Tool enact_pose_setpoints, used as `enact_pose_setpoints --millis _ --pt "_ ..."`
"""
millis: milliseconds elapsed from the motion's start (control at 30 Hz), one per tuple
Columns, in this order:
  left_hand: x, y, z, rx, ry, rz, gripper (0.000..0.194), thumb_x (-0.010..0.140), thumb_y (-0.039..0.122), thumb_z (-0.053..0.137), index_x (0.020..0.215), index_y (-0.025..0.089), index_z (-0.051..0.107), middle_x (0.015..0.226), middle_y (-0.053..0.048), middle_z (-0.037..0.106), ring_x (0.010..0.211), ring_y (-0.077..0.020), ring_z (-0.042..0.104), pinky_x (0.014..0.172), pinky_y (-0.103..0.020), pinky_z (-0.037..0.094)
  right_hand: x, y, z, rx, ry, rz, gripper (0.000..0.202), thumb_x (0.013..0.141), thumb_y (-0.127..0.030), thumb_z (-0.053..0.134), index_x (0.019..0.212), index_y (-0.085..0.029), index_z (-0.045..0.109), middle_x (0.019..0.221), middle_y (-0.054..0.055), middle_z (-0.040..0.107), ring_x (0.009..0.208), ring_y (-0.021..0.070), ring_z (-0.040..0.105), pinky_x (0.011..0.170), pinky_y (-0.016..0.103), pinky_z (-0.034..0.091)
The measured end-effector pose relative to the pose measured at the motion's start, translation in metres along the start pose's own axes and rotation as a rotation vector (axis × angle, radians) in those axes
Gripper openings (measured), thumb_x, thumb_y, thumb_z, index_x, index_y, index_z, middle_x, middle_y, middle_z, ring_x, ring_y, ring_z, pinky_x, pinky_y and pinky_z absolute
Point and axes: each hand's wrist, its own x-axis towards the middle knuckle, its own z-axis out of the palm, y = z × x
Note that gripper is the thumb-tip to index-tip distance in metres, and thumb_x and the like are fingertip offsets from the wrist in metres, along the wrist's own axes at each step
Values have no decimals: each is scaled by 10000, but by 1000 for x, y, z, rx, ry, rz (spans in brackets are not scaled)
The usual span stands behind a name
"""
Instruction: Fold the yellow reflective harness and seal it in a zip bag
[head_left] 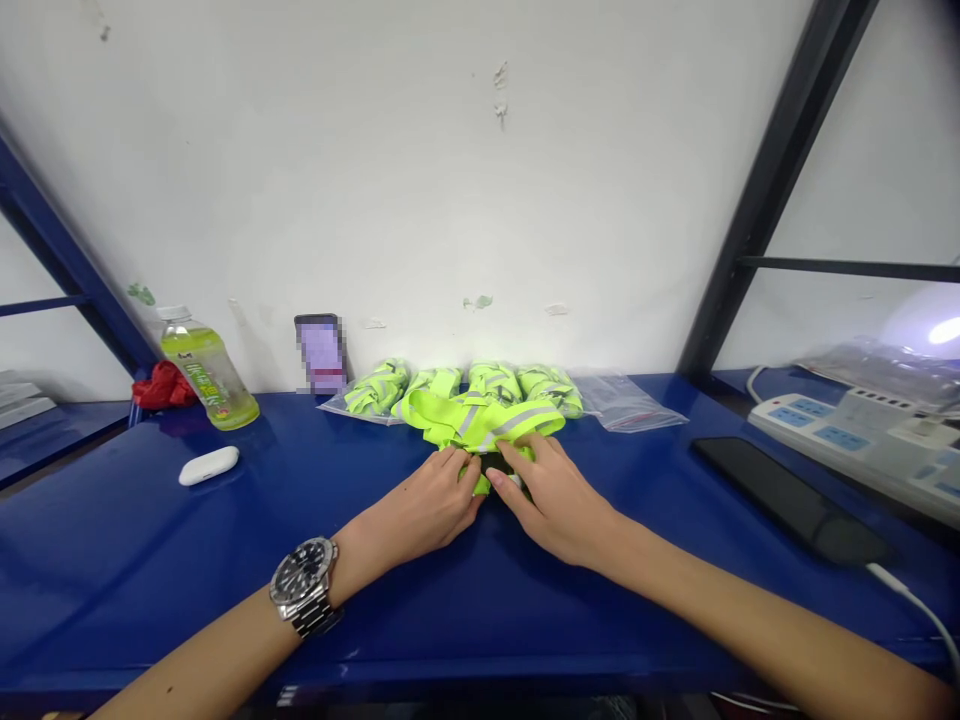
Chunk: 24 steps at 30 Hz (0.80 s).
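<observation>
A loosely bunched neon-yellow reflective safety vest [480, 418] with grey reflective stripes lies in front of me at the middle of the table. My left hand [435, 497] has its fingers curled and pinched on the vest's near edge. From the other side, my right hand [559, 497] grips the same edge between thumb and fingers. A small dark part of the vest shows between both hands. Behind it, clear plastic bags [379, 388] holding similar folded yellow vests stand in a row against the wall. A flat clear zip bag [637, 405] lies to their right.
Leftward are a drink bottle [214, 370], a red cloth [161, 386], a white earbud case [209, 466] and a propped phone [322, 352]. On the right lie a black phone [791, 498] with a white cable and a power strip [862, 440]. The blue table [300, 480] meets a white wall.
</observation>
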Motion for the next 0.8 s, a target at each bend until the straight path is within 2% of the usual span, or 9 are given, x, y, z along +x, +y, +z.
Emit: enact_pose_setpoints --millis 100,200,300,467,533,633,700,800 --pt "0 -1 3 -20 18 -7 289 980 217 328 1142 81 525 1025 -133 576 956 -248 533 845 -373 433 -10 2 -5 -139 68 -155 434 932 -377 460 1255 -89 506 1162 218 534 1084 333 497 874 477 449" --pt "-1 -2 4 -63 13 -18 260 977 194 345 1147 92 513 1026 -122 566 924 -236 533 821 -361 443 -12 9 -5 -230 15 -354 268 928 -237 469 1142 -98 551 1065 175 576 1031 304 538 856 441 458" --pt "-1 -4 6 -193 17 -70 223 956 150 382 1140 110 500 992 -106 557 902 -223 535 792 -339 457 -10 16 0 -248 -22 -406 172 942 -148 425 1031 -125 570 935 120 591 932 262 576 802 394 460" --pt "-1 -8 5 -420 14 -189 186 956 154 361 1058 143 515 957 -92 567 909 -217 548 765 -331 453 2 17 0 -132 -27 -321 172 949 -125 390 939 -146 560 875 101 591 826 222 562 723 337 425" --pt "1 -11 2 -504 12 -232 198 958 155 328 936 150 525 845 -62 566 777 -185 545 679 -298 425 10 13 -8 -32 -61 -245 144 940 -145 419 911 -145 560 827 84 597 743 193 544 653 300 389" --pt "3 -16 -4 -662 -11 -299 257 975 203 293 820 166 495 663 6 505 557 -127 441 549 -263 330 27 8 -22 121 -162 -96 122 897 -157 478 842 -144 587 673 26 569 596 142 483 561 260 302" --pt "5 -18 -5 -761 -25 -324 303 990 256 267 795 172 484 630 24 485 525 -115 406 534 -259 309 39 9 -26 192 -246 5 118 851 -156 516 808 -145 626 601 3 542 547 123 448 547 250 275" --pt "5 -15 2 -811 -43 -368 342 1000 302 242 782 176 474 641 23 492 544 -119 419 551 -261 330 53 13 -20 257 -350 82 154 792 -123 511 767 -142 662 577 -3 534 526 110 411 533 241 266"
